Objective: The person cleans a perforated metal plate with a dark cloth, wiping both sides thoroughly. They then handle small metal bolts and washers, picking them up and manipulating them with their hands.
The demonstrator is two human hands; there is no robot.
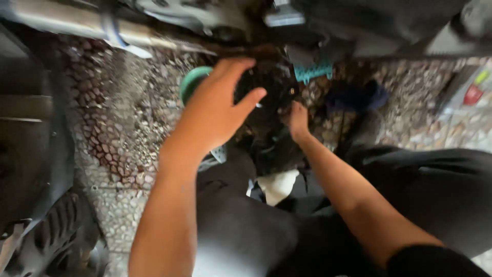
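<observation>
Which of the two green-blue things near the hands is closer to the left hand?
The round green object, just beside the left hand and partly hidden by it. The other, a teal ribbed piece, lies farther right, above the right hand.

Dim, flat daylight falls on the pebbled floor, brightest at the right edge. The whole view is soft with motion blur; the left hand smears at its fingertips. Deep shadow swallows the dark machine parts at centre, and the corners stretch.

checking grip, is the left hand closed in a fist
No, the left hand is spread open, fingers and thumb apart, reaching toward the dark part.
</observation>
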